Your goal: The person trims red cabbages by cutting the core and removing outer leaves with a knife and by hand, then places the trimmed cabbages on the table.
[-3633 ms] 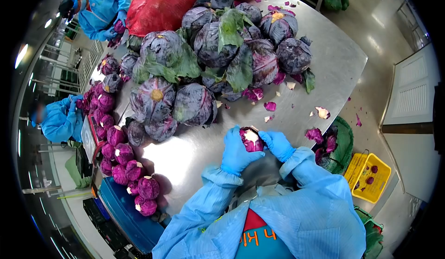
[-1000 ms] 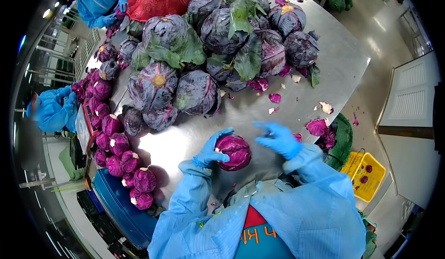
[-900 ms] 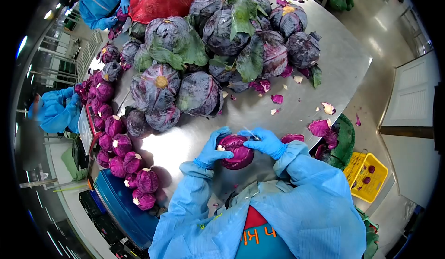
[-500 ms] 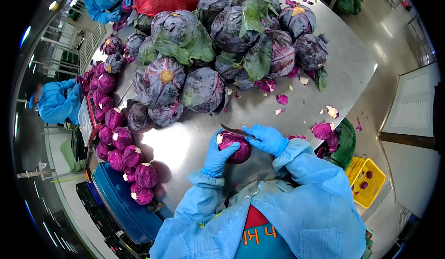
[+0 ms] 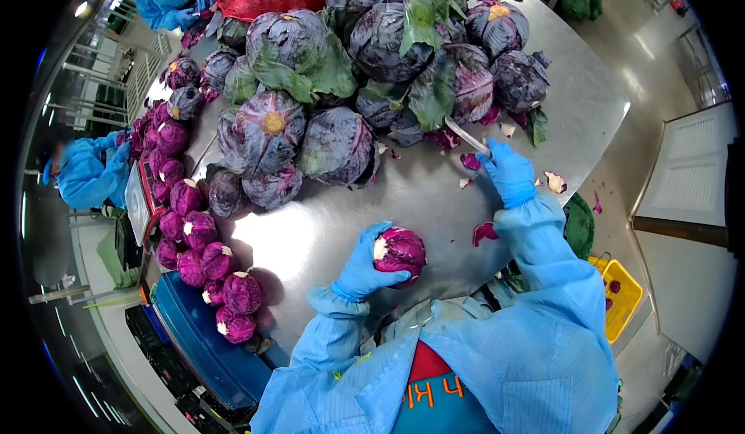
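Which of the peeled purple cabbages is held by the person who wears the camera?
The peeled cabbage in the wearer's left hand, with a pale cut patch at its left. The wearer touches none of the peeled group at picture left.

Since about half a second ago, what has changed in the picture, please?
The right hand has moved forward and rightward, away from the held cabbage, carrying the knife toward the dark cabbages. Nothing was let go. The left hand still grips the held cabbage; the dark cabbages and bright purple cabbages stayed put.
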Demonstrator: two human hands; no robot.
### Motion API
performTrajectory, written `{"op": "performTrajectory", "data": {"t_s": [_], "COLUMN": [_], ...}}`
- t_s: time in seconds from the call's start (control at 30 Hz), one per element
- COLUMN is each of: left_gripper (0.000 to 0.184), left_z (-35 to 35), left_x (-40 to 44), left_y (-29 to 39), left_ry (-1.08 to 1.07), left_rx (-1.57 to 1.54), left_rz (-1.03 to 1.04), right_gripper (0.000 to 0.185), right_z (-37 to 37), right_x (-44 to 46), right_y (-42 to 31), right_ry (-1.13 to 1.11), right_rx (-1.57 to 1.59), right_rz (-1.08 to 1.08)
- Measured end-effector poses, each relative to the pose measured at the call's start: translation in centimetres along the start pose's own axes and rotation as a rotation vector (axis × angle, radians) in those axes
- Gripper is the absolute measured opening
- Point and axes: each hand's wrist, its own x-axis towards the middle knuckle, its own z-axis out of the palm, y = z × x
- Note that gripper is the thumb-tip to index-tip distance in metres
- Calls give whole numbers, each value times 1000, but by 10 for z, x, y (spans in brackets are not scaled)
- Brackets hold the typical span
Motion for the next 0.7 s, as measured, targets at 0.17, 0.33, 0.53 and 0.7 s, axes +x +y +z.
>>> {"op": "performTrajectory", "data": {"t_s": [0.17, 0.33, 0.53, 0.7], "left_gripper": [103, 103, 106, 106], "left_z": [-2, -10, -9, -11], "left_x": [7, 12, 17, 13], "left_y": [-3, 5, 24, 15], "left_ry": [-19, -120, -140, -216], "left_rx": [-117, -153, -217, 218], "left_rz": [-61, -103, -201, 78], "right_gripper": [51, 57, 50, 27], "right_z": [-11, -10, 1, 5], "right_x": [-42, -52, -43, -27], "right_y": [-47, -104, -86, -82], "right_ry": [-349, -692, -583, -386], "right_rx": [587, 794, 677, 400], "right_rz": [-150, -329, -539, -560]}}
